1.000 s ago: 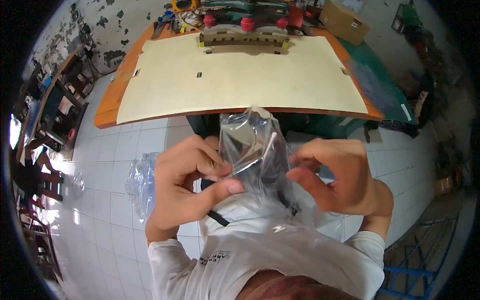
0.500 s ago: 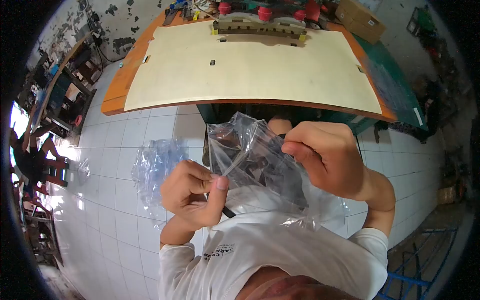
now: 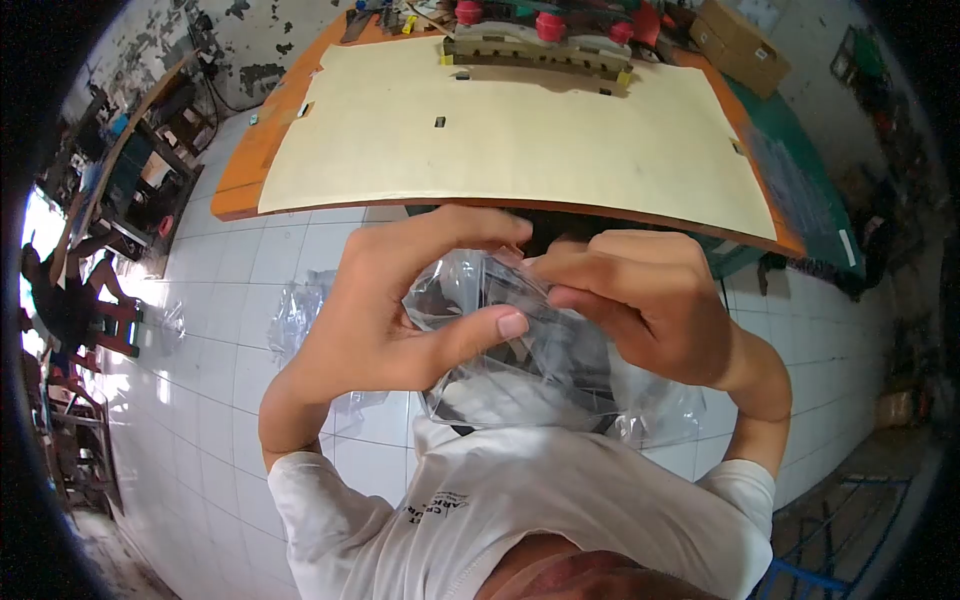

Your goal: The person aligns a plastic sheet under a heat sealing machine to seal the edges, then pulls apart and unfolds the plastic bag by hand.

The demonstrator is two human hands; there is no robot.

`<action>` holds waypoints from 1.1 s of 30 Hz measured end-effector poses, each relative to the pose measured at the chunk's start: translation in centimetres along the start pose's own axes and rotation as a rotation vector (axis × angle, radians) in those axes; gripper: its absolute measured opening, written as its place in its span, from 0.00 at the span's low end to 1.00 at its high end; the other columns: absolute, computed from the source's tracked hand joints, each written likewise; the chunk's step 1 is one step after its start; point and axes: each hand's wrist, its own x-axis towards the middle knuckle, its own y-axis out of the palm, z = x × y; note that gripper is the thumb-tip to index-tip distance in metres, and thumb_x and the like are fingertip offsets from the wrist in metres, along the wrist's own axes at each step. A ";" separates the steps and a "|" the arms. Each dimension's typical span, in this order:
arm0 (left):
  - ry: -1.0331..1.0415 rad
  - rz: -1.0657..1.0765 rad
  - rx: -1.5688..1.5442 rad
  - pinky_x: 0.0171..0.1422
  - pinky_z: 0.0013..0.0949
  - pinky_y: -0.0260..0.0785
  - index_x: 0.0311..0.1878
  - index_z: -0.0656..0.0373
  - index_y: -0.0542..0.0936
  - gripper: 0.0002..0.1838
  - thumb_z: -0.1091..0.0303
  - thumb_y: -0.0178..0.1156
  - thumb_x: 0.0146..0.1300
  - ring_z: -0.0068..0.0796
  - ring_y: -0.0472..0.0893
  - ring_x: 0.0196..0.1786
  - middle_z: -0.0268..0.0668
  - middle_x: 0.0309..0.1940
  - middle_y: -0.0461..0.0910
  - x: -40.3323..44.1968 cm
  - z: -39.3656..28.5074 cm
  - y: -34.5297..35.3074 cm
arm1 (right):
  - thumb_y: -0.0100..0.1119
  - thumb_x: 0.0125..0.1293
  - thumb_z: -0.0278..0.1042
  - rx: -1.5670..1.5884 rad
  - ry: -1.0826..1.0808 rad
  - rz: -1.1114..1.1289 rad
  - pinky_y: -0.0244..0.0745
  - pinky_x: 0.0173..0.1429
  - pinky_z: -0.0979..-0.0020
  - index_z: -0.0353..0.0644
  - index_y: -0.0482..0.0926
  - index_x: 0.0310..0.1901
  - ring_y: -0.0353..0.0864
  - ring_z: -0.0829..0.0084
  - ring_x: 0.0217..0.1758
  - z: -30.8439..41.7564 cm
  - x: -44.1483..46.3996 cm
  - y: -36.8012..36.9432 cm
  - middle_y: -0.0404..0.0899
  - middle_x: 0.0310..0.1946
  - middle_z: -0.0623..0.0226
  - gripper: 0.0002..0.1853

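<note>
Here in front of the counter point(image 3: 235, 195), I see the clear plastic bag point(image 3: 550, 365) between the right hand point(image 3: 660, 300), which pinches its upper part, and the left hand point(image 3: 378, 310), which arches around the other side, thumb and fingers spread apart

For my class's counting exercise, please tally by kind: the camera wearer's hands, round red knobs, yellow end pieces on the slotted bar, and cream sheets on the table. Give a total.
Hands at the clear plastic: 2
Round red knobs: 3
Yellow end pieces: 2
Cream sheet: 1
Total: 8
</note>
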 end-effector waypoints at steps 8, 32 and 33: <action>-0.026 0.052 0.168 0.55 0.37 0.75 0.40 0.66 0.83 0.17 0.66 0.72 0.48 0.43 0.86 0.46 0.46 0.38 0.85 0.0 0.3 -0.6 | 0.61 0.63 0.28 -0.041 0.008 0.063 0.73 0.34 0.60 0.37 0.82 0.46 0.80 0.56 0.29 -1.1 0.0 0.5 0.77 0.25 0.57 0.11; -0.342 -0.046 -0.164 0.46 0.26 0.72 0.34 0.68 0.83 0.03 0.79 0.63 0.58 0.21 0.81 0.36 0.37 0.31 0.84 -0.2 0.8 -0.9 | 0.67 0.60 0.31 0.124 0.201 0.056 0.75 0.36 0.64 0.37 0.80 0.42 0.81 0.58 0.31 -1.8 -1.4 0.0 0.79 0.29 0.58 0.10; -0.357 -0.119 -0.171 0.45 0.26 0.72 0.35 0.68 0.83 0.03 0.79 0.63 0.59 0.21 0.81 0.36 0.37 0.31 0.84 -0.3 0.5 -1.5 | 0.67 0.60 0.31 0.125 0.199 0.054 0.75 0.36 0.64 0.37 0.80 0.42 0.81 0.58 0.31 -2.0 -2.0 -0.5 0.79 0.29 0.58 0.10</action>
